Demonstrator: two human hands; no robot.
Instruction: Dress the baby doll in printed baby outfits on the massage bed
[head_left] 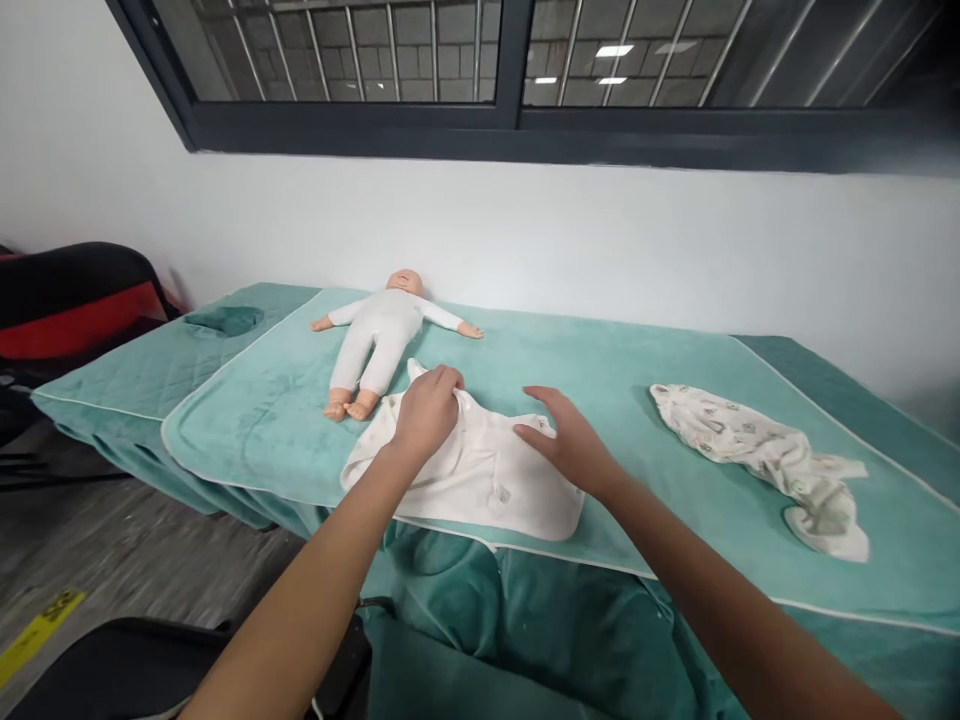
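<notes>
So the left hand (429, 410) is pressing down on the plain white cloth garment (487, 480) in the lower middle of the frame, fingers curled at its top edge; can't tell if it's really pinching any fabric. The right hand (574, 440) is hovering at the garment's right side, thumb and fingers spread wide, holding nothing. The garment is lying right along the near edge of the teal plush bed cover (570, 360). A bald baby doll in a white bodysuit (386, 330) is lying upper left of it, feet pointing down near the garment's left end. Over on the right, a crumpled white printed baby garment (750, 435) is sitting well apart, with bare teal cover between, plus more open room up toward the white wall (525, 240).
</notes>
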